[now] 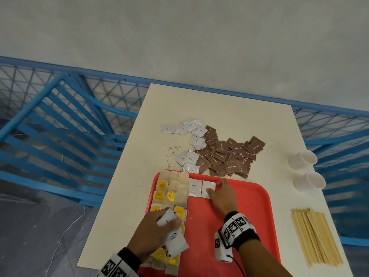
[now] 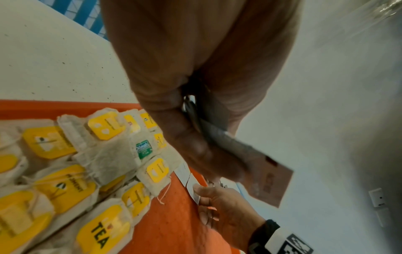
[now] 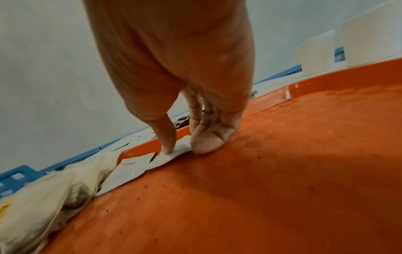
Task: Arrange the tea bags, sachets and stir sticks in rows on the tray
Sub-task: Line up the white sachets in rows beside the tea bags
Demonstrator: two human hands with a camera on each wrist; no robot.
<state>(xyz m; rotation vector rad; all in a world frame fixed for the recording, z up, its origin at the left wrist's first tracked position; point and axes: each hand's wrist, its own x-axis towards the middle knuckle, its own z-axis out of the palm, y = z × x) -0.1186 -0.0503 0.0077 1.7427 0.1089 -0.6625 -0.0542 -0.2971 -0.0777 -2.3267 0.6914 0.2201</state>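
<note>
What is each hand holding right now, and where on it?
The left hand grips a bunch of white sachets around their upper ends. The right hand holds nothing; its fingertips press a white sachet flat on the tray.

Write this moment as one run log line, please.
right hand: places white sachet on tray | left hand: holds spare sachets

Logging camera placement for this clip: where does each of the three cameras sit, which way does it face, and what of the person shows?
Head: above, looking down at the red tray and table; both hands and banded wrists show.
Left wrist: along the left hand holding white sachets, over the tea bags; the right hand shows too.
Right wrist: low along the right hand, fingers pressing a white sachet.
Shared: all show the tray, tea bags and pressed sachet.
</note>
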